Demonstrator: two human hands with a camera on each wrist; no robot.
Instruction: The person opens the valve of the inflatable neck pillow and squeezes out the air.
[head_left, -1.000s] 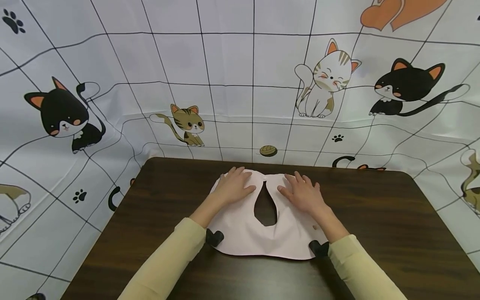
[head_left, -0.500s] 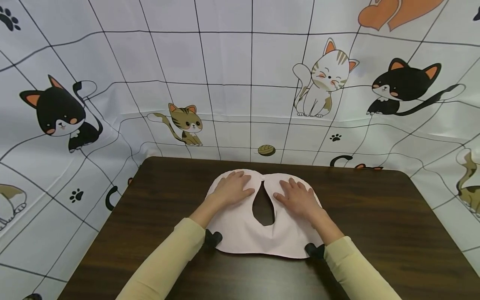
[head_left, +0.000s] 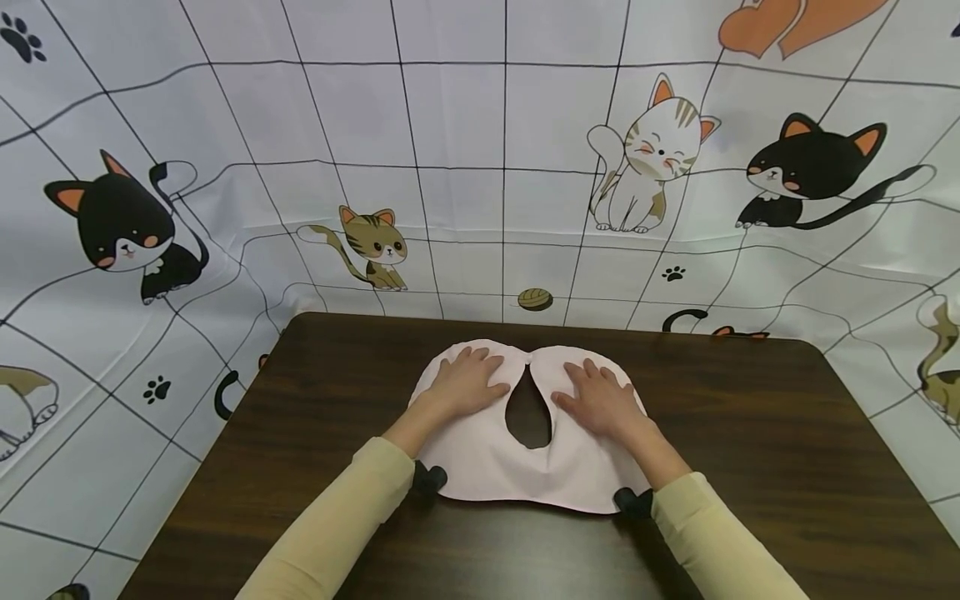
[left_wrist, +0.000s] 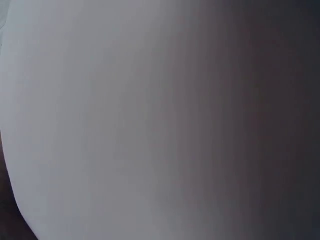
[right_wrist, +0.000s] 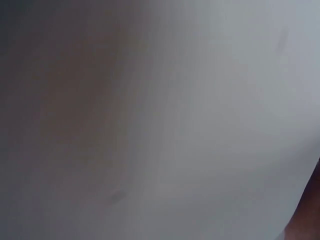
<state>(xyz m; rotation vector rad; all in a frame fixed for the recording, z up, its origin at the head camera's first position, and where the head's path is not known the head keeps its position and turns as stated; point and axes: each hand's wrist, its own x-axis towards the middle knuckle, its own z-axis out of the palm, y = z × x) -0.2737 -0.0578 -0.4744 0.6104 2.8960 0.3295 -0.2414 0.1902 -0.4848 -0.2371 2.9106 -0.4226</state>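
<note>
A pale pink, bib-like cloth [head_left: 498, 475] lies spread on the table, its two rounded top lobes meeting above a teardrop-shaped opening. On its upper left lobe rests my left hand [head_left: 467, 385], fingers extended and slightly spread. My right hand [head_left: 602, 402] lies the same way on the upper right lobe, palm down. Neither hand grips anything. In the left wrist view the cloth [left_wrist: 90, 120] fills most of the picture, blurred and shaded. The right wrist view likewise shows the cloth [right_wrist: 235, 115] very close up. No fingers can be made out in either wrist view.
The dark wooden table [head_left: 750, 433] extends on all sides of the cloth. Behind it hangs a white sheet [head_left: 465, 108] with a grid and printed cats. Small black devices [head_left: 430, 479] sit under both wrists.
Both hands have slid slightly back from the cloth's top edge, so the rounded outline of its lobes now shows past the fingertips. The cloth stays in nearly the same place.
</note>
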